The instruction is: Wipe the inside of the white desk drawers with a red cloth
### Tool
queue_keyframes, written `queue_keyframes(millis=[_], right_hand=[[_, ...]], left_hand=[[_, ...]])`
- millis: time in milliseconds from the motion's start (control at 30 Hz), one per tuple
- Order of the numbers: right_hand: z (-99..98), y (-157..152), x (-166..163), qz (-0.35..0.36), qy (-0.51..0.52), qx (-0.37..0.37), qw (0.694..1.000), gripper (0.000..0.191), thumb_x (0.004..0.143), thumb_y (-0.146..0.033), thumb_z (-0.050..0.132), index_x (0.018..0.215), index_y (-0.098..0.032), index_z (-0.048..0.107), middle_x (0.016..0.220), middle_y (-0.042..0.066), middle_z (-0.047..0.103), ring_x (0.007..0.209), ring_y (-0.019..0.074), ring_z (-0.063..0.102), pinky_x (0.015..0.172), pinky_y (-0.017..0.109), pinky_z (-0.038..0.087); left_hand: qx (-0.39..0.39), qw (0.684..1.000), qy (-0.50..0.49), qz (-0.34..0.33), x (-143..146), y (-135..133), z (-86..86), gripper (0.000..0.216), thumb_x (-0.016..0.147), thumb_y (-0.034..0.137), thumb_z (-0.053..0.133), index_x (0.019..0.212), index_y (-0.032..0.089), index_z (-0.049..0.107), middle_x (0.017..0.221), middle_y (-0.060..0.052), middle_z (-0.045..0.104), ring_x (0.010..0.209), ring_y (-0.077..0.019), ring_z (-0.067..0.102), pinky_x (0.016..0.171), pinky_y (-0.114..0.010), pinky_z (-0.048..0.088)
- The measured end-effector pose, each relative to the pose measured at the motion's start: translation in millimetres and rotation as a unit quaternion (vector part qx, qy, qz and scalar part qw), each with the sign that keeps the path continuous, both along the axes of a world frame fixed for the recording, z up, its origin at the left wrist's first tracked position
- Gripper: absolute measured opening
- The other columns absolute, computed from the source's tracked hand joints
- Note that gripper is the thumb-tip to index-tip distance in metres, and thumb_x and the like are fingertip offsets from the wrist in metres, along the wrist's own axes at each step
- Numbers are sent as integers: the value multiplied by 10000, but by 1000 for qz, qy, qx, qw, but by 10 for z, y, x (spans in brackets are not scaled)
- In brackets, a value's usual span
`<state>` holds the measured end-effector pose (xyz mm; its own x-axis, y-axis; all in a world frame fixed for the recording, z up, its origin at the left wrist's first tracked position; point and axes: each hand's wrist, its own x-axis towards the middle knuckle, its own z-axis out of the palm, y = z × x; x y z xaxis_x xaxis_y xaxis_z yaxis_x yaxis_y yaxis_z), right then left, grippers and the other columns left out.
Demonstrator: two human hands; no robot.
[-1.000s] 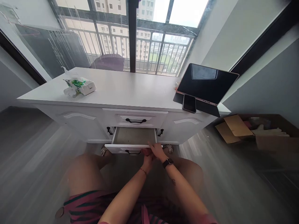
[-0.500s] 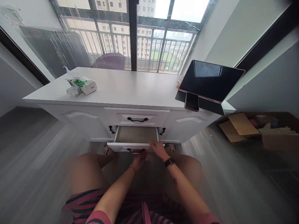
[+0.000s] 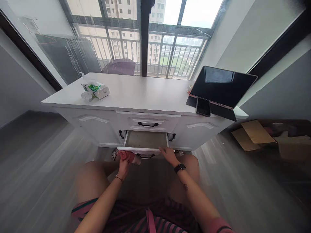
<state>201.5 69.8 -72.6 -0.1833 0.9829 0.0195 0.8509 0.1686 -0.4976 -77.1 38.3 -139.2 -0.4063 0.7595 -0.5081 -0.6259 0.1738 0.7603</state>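
A white cabinet's lower drawer [image 3: 146,139] is pulled out, its bare greyish inside showing. My left hand [image 3: 124,166] is closed around a crumpled pinkish-red cloth [image 3: 126,156], which lies against the left part of the drawer's front. A paler end of the cloth hangs toward the dark drawer handle [image 3: 145,156]. At the drawer's right end, my right hand [image 3: 169,155] has its fingers hooked over the top edge of the front panel. A black watch [image 3: 179,167] is on my right wrist. Above sits the closed upper drawer [image 3: 148,122].
On the cabinet top [image 3: 145,92] are a tissue pack [image 3: 100,90] at left, a tablet [image 3: 222,85] propped on its cover at right, and a phone [image 3: 203,107]. An open cardboard box [image 3: 259,134] with items stands on the floor at right. My knees flank the drawer.
My left hand has moved left along the drawer front with the cloth, from near the handle's right end to the left end. My right hand stays at the drawer's right edge. The view shifted slightly.
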Motion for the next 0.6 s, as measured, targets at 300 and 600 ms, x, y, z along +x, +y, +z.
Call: queue_keyframes(millis=[300,600], right_hand=[[48,-39,-18,-3,0,7,1000,617,959,-554,236,741,-183,678,674,49,672,665,180,602,647,266,350],[9,-21,-8,-5,-8,13,1000,600,958,-548,260,731,-186,680,666,43,670,644,173,591,623,268,330]], left_hand=[[54,998,-16,-19,364,-54,263,344,652,87,722,964,186,616,920,-18,646,803,-129,633,776,-262,499],[18,988,-128,-80,1024,-101,476,287,683,26,676,906,184,591,880,-30,669,777,-157,657,712,-302,511]])
